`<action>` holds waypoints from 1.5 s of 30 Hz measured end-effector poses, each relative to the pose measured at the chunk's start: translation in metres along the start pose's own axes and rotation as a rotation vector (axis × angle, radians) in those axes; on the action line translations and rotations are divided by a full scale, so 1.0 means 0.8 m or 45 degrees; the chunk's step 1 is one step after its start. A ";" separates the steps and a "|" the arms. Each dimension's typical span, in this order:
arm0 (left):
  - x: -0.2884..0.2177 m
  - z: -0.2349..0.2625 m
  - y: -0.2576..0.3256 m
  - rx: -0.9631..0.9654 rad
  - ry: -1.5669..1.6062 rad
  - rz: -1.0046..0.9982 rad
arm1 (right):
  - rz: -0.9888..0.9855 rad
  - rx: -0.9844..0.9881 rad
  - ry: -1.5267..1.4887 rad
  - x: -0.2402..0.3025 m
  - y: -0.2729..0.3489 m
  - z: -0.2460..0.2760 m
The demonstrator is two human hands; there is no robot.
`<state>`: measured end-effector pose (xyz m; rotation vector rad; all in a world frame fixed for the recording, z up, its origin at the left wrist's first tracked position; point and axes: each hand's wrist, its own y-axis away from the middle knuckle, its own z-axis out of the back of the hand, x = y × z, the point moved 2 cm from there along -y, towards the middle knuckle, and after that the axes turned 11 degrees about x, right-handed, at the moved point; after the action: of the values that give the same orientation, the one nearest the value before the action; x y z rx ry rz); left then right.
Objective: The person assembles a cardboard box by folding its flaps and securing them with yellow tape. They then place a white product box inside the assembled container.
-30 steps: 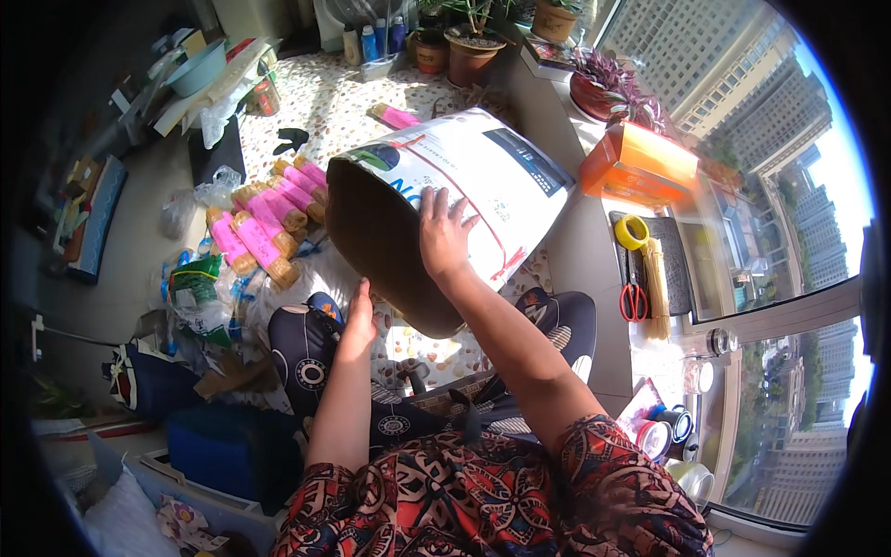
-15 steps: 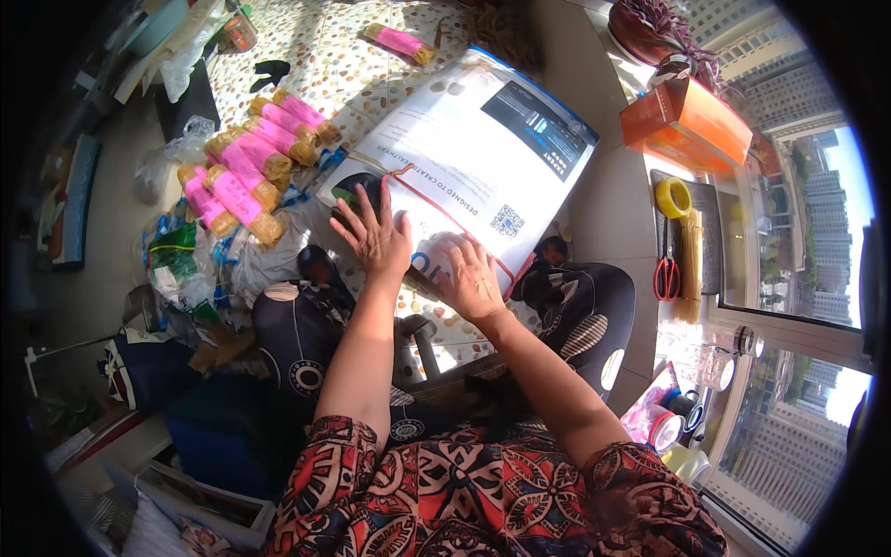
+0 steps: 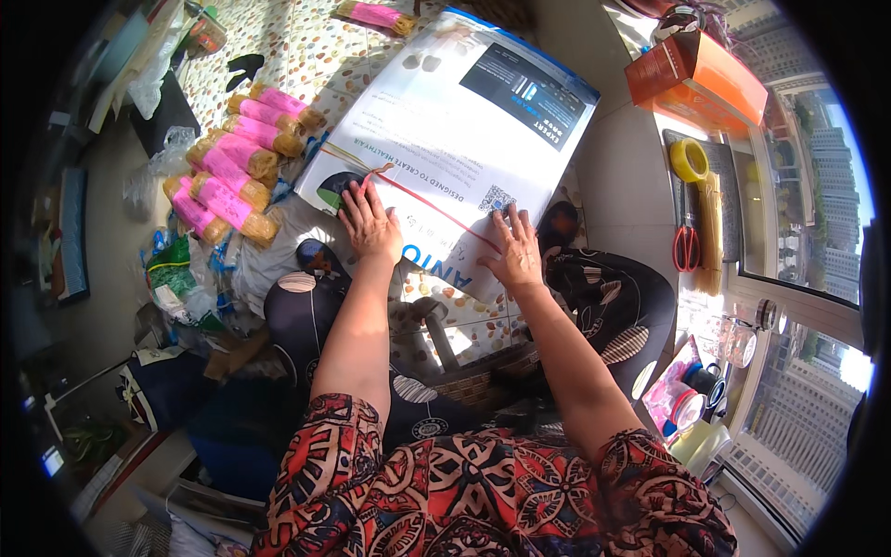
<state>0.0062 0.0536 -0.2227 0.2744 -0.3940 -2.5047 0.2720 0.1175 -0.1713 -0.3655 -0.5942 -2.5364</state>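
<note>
A large white printed carton or board (image 3: pixel 408 111), with blue edging and a dark panel, lies tilted in front of my knees. A red band (image 3: pixel 427 204) runs across its near part, with a thin yellowish tie towards the left. My left hand (image 3: pixel 373 230) rests on the near left corner, fingers spread beside a dark printed patch and the band's end. Flat near the right end of the band lies my right hand (image 3: pixel 516 252), fingers apart, just below a square printed code. Neither hand grips anything.
Several straw-coloured bundles in pink wrappers (image 3: pixel 223 172) lie on the left among plastic bags (image 3: pixel 269 265). On the right ledge are an orange box (image 3: pixel 696 84), yellow tape (image 3: pixel 689 160), red-handled scissors (image 3: pixel 686 246) and a yellowish bundle of sticks (image 3: pixel 709 232). A low stool (image 3: pixel 436 339) is between my legs.
My right hand has slid right along the carton's near edge, uncovering blue lettering. My left hand has shifted slightly down and left, its fingers closer together. The view has also moved a little.
</note>
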 end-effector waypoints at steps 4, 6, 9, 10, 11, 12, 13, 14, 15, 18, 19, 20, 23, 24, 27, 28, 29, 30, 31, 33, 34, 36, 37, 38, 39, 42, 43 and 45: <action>-0.008 0.008 0.002 0.019 -0.002 0.014 | -0.105 0.081 0.131 0.001 -0.009 -0.031; -0.017 0.020 0.001 0.077 0.029 0.053 | -0.133 0.086 0.168 0.001 -0.020 -0.041; -0.045 0.036 0.003 0.202 -0.006 0.089 | -0.182 0.067 0.189 -0.002 -0.033 -0.049; -0.059 0.044 0.007 -0.017 -0.109 -0.076 | -0.155 -0.003 0.181 -0.005 -0.033 -0.048; -0.075 0.040 0.016 0.088 -0.012 -0.104 | -0.153 0.005 0.162 -0.011 -0.031 -0.045; -0.084 0.038 0.017 0.163 -0.063 -0.096 | -0.183 0.029 0.155 -0.018 -0.027 -0.042; -0.093 0.034 0.021 0.278 -0.103 -0.091 | -0.138 0.044 0.085 -0.025 -0.020 -0.037; -0.094 0.036 0.019 0.231 -0.072 -0.100 | -0.117 0.069 0.029 -0.034 -0.014 -0.030; -0.094 0.035 0.015 0.309 -0.029 -0.101 | -0.096 0.089 -0.026 -0.043 -0.010 -0.021; -0.079 0.042 0.004 0.179 0.012 -0.178 | -0.126 -0.042 -0.523 -0.084 -0.006 0.017; -0.073 0.044 0.002 0.168 0.051 -0.184 | -0.211 -0.281 -0.756 -0.100 -0.003 0.029; -0.073 0.043 0.000 0.166 0.036 -0.188 | -0.377 -0.447 -0.792 -0.115 0.001 0.037; -0.086 0.033 0.009 0.171 0.097 -0.273 | -0.788 -0.329 -0.970 -0.152 0.021 0.023; -0.093 0.028 0.012 0.159 0.109 -0.296 | -0.857 -0.188 -0.935 -0.158 0.026 0.008; -0.116 0.014 0.016 0.210 0.066 -0.338 | -0.926 -0.194 -1.158 -0.171 0.039 -0.054; -0.118 0.013 0.014 0.202 0.013 -0.322 | -0.899 -0.281 -1.308 -0.176 0.037 -0.073; -0.118 0.012 0.011 0.217 0.008 -0.295 | -0.970 -0.345 -1.494 -0.182 0.033 -0.090; -0.119 0.012 0.010 0.162 0.015 -0.311 | -0.882 -0.309 -1.473 -0.190 0.026 -0.101; -0.116 0.012 0.009 0.169 0.017 -0.324 | -0.946 -0.289 -1.419 -0.197 0.018 -0.111; -0.114 0.011 0.009 0.182 0.015 -0.341 | -1.003 -0.283 -1.400 -0.204 0.010 -0.123; -0.114 0.010 0.009 0.159 0.027 -0.353 | -1.035 -0.271 -1.453 -0.206 0.008 -0.127; -0.116 0.005 0.011 0.155 0.079 -0.364 | -1.159 -0.318 -1.667 -0.207 0.010 -0.128; -0.120 0.002 0.011 0.125 0.033 -0.374 | -1.070 -0.380 -1.767 -0.205 0.011 -0.125; -0.122 -0.001 0.012 0.127 0.013 -0.368 | -1.036 -0.436 -1.917 -0.204 0.013 -0.121; -0.124 -0.005 0.013 0.145 0.018 -0.354 | -1.011 -0.485 -2.089 -0.202 0.015 -0.117; -0.130 -0.012 0.015 0.189 0.016 -0.343 | -1.140 -0.345 -1.716 -0.201 0.012 -0.097; -0.131 -0.012 0.015 0.172 -0.002 -0.350 | -1.125 -0.332 -1.687 -0.198 0.010 -0.092; -0.130 -0.011 0.015 0.159 0.025 -0.340 | -1.048 -0.315 -1.633 -0.194 0.002 -0.082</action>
<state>0.0991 0.1026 -0.2155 0.4251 -0.5377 -2.7391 0.3934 0.1495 -0.2841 -2.3109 -0.9852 -2.8069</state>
